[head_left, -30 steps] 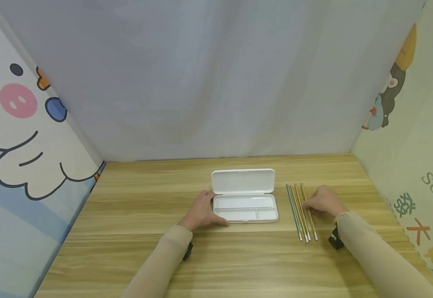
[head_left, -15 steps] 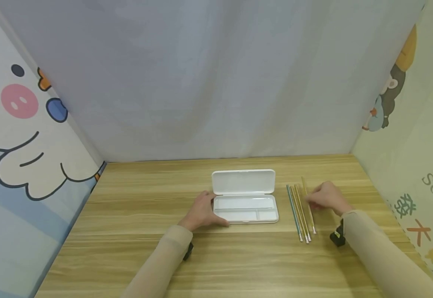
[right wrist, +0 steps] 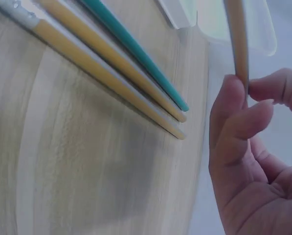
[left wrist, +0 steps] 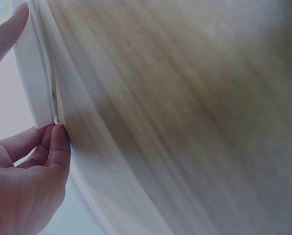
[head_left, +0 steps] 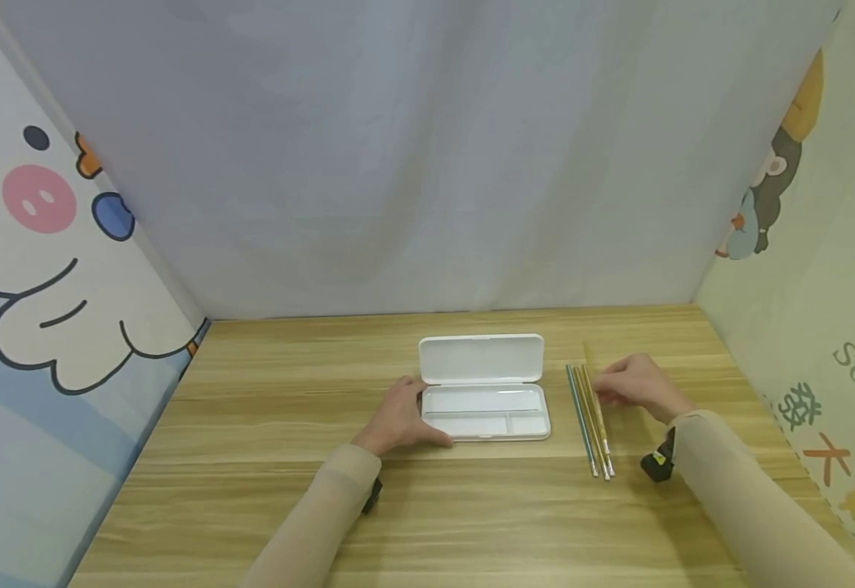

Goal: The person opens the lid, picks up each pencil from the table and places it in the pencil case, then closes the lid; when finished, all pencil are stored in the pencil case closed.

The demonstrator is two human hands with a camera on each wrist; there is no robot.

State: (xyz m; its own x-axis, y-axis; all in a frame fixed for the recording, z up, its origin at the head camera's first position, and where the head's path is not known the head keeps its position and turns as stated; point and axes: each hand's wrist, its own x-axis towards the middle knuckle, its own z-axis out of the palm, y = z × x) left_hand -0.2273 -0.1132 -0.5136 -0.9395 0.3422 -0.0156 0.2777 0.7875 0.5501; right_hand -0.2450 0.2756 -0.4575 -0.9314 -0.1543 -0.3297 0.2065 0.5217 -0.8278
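Observation:
A white pencil case [head_left: 527, 424] lies with its lid [head_left: 481, 359] tipped back and its compartments bare. At its left end my left hand [head_left: 398, 418] grips it, thumb on the front edge and fingers round the back corner; the left wrist view shows fingertips against the white side [left wrist: 34, 73]. My right hand [head_left: 639, 385] pinches a yellow pencil [right wrist: 237, 39] between thumb and fingers, raised off the table in the right wrist view. Just left of it lie a teal pencil [head_left: 581, 418] and yellow pencils [right wrist: 111, 81], side by side, their white eraser ends towards me.
The wood-grain table [head_left: 287, 384] meets a pale grey curtain [head_left: 398, 163] at the back. Printed cartoon panels [head_left: 37, 269] stand at left and right. Each wrist wears a small black camera [head_left: 658, 464].
My right hand has lifted the rightmost yellow pencil, drawing it away to the right and then back left over the other pencils. My left hand stays on the pencil case.

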